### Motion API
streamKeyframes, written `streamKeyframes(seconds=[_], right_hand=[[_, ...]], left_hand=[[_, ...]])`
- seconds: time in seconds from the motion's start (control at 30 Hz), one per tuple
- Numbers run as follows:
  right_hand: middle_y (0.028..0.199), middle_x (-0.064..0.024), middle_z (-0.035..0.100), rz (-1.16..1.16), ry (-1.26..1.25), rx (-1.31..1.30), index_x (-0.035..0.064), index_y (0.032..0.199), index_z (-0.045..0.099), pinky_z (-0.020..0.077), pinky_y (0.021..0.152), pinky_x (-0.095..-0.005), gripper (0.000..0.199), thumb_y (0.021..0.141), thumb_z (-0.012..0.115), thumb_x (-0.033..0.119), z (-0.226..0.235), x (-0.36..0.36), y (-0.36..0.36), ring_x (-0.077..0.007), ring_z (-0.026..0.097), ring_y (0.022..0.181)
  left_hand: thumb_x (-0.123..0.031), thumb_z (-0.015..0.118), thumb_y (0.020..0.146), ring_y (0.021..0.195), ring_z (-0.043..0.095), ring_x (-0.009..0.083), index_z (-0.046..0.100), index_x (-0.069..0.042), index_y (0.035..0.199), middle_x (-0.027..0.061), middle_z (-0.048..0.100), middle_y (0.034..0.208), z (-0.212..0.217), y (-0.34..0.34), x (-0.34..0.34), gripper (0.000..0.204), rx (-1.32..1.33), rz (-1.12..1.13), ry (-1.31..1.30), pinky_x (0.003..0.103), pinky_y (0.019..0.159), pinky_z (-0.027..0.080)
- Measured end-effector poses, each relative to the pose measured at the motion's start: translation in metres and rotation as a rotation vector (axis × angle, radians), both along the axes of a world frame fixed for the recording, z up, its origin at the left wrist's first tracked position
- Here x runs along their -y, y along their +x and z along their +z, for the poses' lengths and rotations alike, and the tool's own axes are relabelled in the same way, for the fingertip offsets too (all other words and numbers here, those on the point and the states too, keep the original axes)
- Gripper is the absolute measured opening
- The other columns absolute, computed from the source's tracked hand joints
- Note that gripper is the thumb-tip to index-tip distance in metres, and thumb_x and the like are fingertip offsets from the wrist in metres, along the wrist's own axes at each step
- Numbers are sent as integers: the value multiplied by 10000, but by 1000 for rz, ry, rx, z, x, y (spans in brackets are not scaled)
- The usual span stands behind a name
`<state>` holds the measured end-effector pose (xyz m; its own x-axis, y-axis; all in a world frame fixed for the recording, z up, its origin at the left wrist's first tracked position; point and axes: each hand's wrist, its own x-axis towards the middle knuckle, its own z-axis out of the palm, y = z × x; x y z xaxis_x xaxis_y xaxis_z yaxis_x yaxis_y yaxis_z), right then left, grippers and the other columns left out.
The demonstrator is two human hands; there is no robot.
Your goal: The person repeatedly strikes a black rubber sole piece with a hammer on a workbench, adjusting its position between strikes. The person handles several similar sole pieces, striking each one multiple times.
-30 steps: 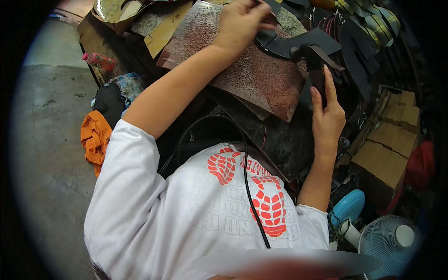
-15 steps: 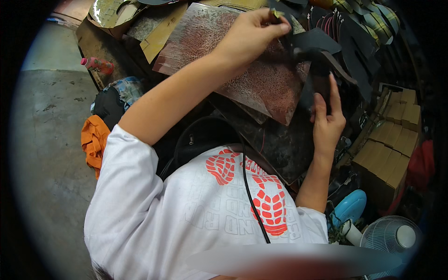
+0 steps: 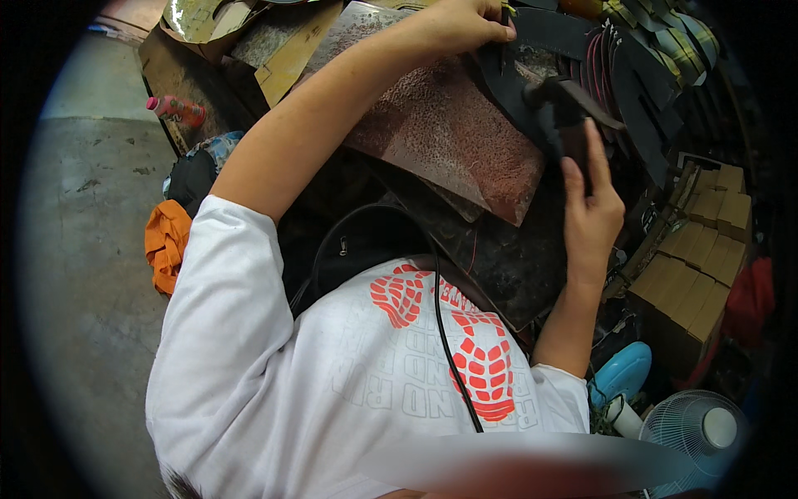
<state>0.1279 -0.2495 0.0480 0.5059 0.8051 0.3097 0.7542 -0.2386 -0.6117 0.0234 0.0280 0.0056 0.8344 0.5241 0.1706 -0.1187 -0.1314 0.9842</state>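
The left hand [image 3: 465, 21] is running off the top edge, its fingertips hiding behind a dark sheet [image 3: 532, 58]; a blurred band [image 3: 515, 466] is covering the white shirt's [image 3: 332, 391] hem.

Orange cloth [image 3: 166, 241], white fan [image 3: 694, 432], cardboard boxes [image 3: 694, 249]

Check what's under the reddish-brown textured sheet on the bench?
The reddish-brown textured sheet overlaps a darker sheet that shows below its lower edge. Whatever lies beneath its middle is covered. The left hand and black cut pieces are at its top edge.
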Motion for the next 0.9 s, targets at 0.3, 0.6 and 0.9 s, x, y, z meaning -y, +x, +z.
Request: streamKeyframes(seconds=[0.3, 0.6, 0.9], right_hand=[[1324, -182, 657, -42, -141, 11, 293, 1497, 498, 519, 941, -368, 511, 1006, 636, 311, -8, 4, 1, -276, 652, 1210], [1137, -188, 727, -9, -60, 93, 270, 1492, 500, 556, 796, -418, 521, 994, 645, 322, -13, -2, 0, -361, 724, 1008], [1204, -170, 714, 21, -79, -5, 265, 1484, 518, 555, 832, -386, 516, 989, 659, 300, -3, -2, 7, -308, 721, 1063]], left_hand=[[-83, 668, 952, 670, 623, 122, 680, 24, 947, 46, 672, 763, 17, -29, 44, 107, 49, 348, 100, 282, 625, 510], [-73, 635, 986, 729, 685, 131, 650, 39, 983, 89, 700, 832, -12, -23, 44, 113, 51, 373, -146, 265, 655, 568], [-114, 666, 950, 735, 697, 179, 668, 20, 990, 110, 712, 835, -6, -26, 51, 140, -30, 466, 231, 298, 652, 554]])
